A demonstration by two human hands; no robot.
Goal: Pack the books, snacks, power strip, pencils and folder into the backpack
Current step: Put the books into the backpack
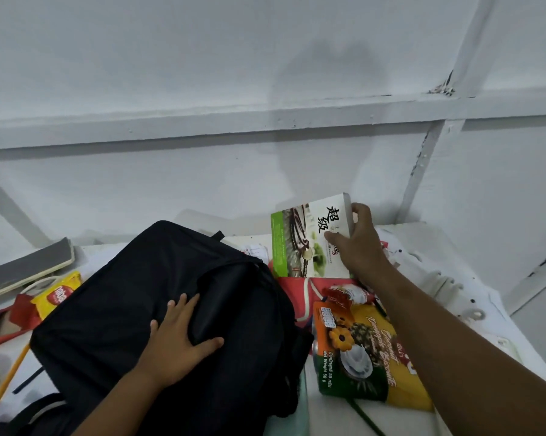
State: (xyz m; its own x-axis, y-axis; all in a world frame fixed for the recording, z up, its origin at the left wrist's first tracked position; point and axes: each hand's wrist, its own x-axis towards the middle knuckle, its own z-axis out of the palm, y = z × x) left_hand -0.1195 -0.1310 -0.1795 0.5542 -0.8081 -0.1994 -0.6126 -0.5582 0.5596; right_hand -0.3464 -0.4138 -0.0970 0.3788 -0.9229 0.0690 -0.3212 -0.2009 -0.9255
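On the white table (297, 416), head view:
Left hand (177, 344): laid flat on top of the black backpack (133, 309), fingers straight and spread, pressing on the fabric; nothing grasped.
Right hand (360, 243): grasping a book (309, 240) by its right edge, thumb on the front cover, fingers round the spine side; arm reaches in from the lower right.
Book: white and green cover with large black characters, tilted up on its lower edge, just right of the backpack's far corner and beyond the left hand.
Backpack: lies between the two hands, under the left palm; whether its zip is undone I cannot tell.
Biscuit packet (360, 350): yellow, orange and green, pineapple and coconut print, lies flat under the right forearm, just right of the backpack.
Red sheet (293, 297): lies under the biscuit packet and below the book; possibly the folder, cannot tell.
Yellow snack pack (56, 294): left of the left hand, touching the backpack's left edge.
Grey notebook (26, 269): far left, beyond the yellow snack pack, tilted.
Pencil (9, 379): yellow, left of the left forearm, lying diagonally on the table.
Power strip (448, 287): white, right of the right forearm, partly hidden by it.
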